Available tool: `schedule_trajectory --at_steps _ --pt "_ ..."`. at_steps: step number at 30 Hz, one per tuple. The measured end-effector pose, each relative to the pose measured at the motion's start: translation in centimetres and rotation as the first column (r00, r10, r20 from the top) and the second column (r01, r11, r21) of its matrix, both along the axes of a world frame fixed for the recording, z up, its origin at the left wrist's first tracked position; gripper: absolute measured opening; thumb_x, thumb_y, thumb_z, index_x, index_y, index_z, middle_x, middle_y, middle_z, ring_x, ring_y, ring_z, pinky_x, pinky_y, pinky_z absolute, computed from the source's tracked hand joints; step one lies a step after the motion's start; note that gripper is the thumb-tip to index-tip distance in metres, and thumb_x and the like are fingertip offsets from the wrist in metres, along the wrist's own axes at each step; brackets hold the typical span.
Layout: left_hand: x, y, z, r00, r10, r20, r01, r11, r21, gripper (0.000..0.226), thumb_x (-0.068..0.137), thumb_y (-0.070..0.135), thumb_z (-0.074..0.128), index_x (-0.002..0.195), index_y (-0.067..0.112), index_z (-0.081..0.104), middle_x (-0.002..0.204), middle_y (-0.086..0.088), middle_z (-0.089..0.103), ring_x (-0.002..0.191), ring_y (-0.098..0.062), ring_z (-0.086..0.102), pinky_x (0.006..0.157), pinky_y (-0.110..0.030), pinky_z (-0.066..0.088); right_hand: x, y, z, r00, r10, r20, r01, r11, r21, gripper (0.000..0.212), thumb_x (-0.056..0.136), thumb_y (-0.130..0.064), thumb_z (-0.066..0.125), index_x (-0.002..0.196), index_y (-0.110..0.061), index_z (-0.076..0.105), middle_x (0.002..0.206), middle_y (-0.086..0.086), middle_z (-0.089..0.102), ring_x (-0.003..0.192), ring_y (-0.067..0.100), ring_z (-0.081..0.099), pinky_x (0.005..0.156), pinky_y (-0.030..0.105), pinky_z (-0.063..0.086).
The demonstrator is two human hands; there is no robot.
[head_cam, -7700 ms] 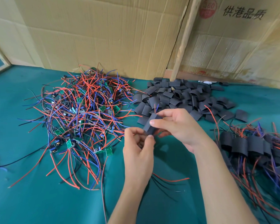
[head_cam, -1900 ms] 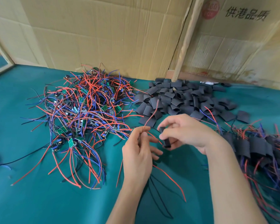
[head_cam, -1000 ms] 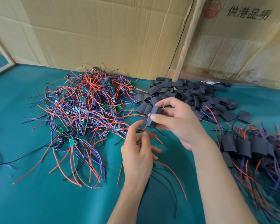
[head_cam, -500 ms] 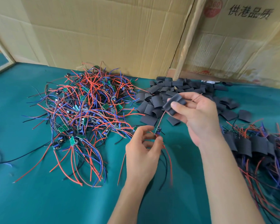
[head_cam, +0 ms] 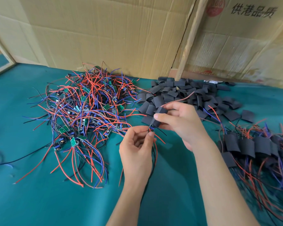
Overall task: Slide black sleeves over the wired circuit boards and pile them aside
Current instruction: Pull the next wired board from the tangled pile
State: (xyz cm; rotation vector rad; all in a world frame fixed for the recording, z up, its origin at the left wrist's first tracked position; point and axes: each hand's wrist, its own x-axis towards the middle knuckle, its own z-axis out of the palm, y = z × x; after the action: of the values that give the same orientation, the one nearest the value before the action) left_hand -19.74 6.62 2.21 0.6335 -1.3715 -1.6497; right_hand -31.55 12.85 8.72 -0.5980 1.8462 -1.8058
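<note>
Black sleeve (head_cam: 158, 117) pinched in R hand (head_cam: 180, 123), L hand (head_cam: 137, 147) fingers pinching board's wires (head_cam: 155, 144)

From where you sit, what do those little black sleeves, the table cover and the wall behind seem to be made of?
Black sleeves: probably thin matte plastic or rubber tubing; they lie flattened and bend easily.
Table cover: looks like teal cloth, dull and softly creased.
Wall: corrugated cardboard, brown, with fold lines and printed characters.
</note>
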Motion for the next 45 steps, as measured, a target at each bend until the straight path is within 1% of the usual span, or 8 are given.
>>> schedule_trajectory --at_steps 10,20,26,32,37,41,43,45 --pt "0.1 -0.1 -0.1 0.997 -0.046 -0.066 0.048 0.998 0.035 0.017 0.093 -0.004 0.066 0.093 0.012 0.063 0.079 -0.005 0.074 0.074 -0.020 0.072 0.073 -0.022 0.055 0.5 -0.1 0.0 0.983 0.078 0.165 -0.075 0.997 -0.028 0.011 0.090 -0.002 0.073 0.097 -0.003 0.065 0.087 0.017 0.077 0.076 0.034 0.075 0.074 0.042 0.064" --pt "0.0 0.0 -0.2 0.997 -0.078 0.004 0.078 0.997 -0.011 0.013 0.100 0.002 0.059 0.092 0.012 0.058 0.078 -0.008 0.073 0.067 -0.022 0.067 0.063 -0.020 0.049 0.5 0.6 0.3 0.978 0.162 0.135 -0.170 0.984 0.052 0.008 0.093 -0.004 0.070 0.099 0.000 0.067 0.097 0.028 0.075 0.081 0.036 0.074 0.079 0.044 0.064" --pt "0.1 0.0 0.0 0.994 -0.058 0.088 0.059 0.998 0.002 0.021 0.097 0.006 0.065 0.099 0.017 0.047 0.069 -0.007 0.074 0.061 -0.026 0.072 0.056 -0.027 0.053 0.6 0.5 0.4 0.966 0.252 0.051 -0.257 0.956 0.138 0.004 0.093 -0.001 0.068 0.097 -0.002 0.069 0.087 0.017 0.074 0.071 0.026 0.073 0.064 0.031 0.060" --pt "0.2 0.5 0.2 0.972 -0.158 0.171 0.172 0.982 -0.074 0.013 0.098 0.016 0.064 0.095 0.022 0.053 0.063 -0.007 0.071 0.050 -0.024 0.066 0.051 -0.026 0.048 0.0 1.9 1.0 0.949 0.314 0.015 -0.310 0.928 0.208 0.018 0.093 -0.002 0.069 0.109 0.004 0.068 0.087 0.016 0.075 0.073 0.026 0.070 0.069 0.035 0.061" --pt "0.4 0.5 0.7 0.976 -0.186 0.114 0.188 0.982 -0.002 0.003 0.098 0.015 0.062 0.096 0.013 0.062 0.076 -0.007 0.074 0.062 -0.018 0.069 0.054 -0.022 0.050 -2.7 6.9 3.6 0.992 0.055 -0.112 -0.011 0.933 0.361 0.015 0.083 0.000 0.076 0.098 -0.004 0.077 0.076 0.011 0.076 0.056 0.016 0.068 0.053 0.030 0.061" --pt "0.2 0.0 0.4 0.995 0.042 0.088 -0.046 0.998 0.046 0.015 0.096 -0.003 0.056 0.090 0.009 0.060 0.074 -0.007 0.070 0.059 -0.014 0.063 0.055 -0.023 0.050 -4.1 15.8 5.8 0.978 -0.102 -0.182 0.201 0.687 0.698 0.018 0.070 -0.027 0.088 0.085 -0.020 0.080 0.085 0.008 0.079 0.080 0.023 0.073 0.070 0.036 0.056" --pt "0.1 0.1 0.3 0.990 0.110 0.084 -0.114 0.992 0.044 0.017 0.095 -0.004 0.054 0.087 0.010 0.059 0.073 -0.006 0.069 0.058 -0.014 0.062 0.055 -0.023 0.050 -4.3 18.1 6.7 0.918 -0.130 -0.374 0.373 0.601 0.707 0.042 0.060 -0.046 0.084 0.079 -0.010 0.076 0.089 0.021 0.076 0.082 0.028 0.072 0.076 0.043 0.058" --pt "0.0 0.3 0.3 0.987 0.144 0.075 -0.149 0.987 0.057 0.020 0.095 -0.004 0.053 0.084 0.013 0.058 0.071 -0.005 0.068 0.057 -0.014 0.062 0.053 -0.023 0.049 -4.7 18.1 7.9 0.833 -0.139 -0.536 0.487 0.646 0.589 0.073 0.046 -0.073 0.073 0.082 -0.010 0.073 0.093 0.022 0.074 0.068 0.006 0.069 0.067 0.021 0.057"
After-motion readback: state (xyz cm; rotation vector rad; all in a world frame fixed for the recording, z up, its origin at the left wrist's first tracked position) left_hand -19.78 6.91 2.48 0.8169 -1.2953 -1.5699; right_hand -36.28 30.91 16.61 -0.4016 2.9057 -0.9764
